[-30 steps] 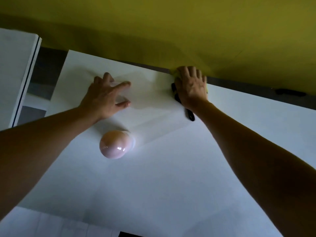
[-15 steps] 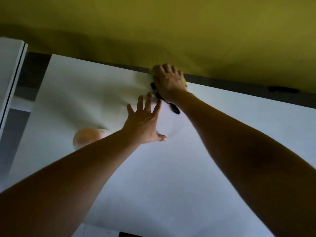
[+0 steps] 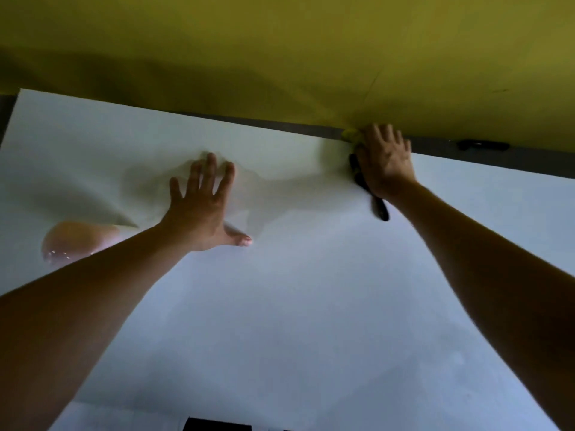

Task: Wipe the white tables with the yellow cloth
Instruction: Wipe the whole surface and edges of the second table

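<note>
The white table [image 3: 311,306] fills most of the view. At its far edge my right hand [image 3: 384,164] lies flat on the yellow cloth [image 3: 350,136]; only a small bunched corner of the cloth shows past the fingers. A black strap or handle [image 3: 378,206] sticks out from under that hand. My left hand [image 3: 202,206] rests palm down on the tabletop left of centre, fingers spread, holding nothing.
A shiny pink rounded object [image 3: 73,241] sits on the table at the left, partly hidden by my left forearm. A yellow wall [image 3: 280,51] rises behind the table, with a dark gap and a black fitting [image 3: 482,145] along the far edge.
My left hand has crossed from left of the pink object to the table's middle and now lies flat. My right hand with the cloth stays at the far edge; the view has shifted left.
</note>
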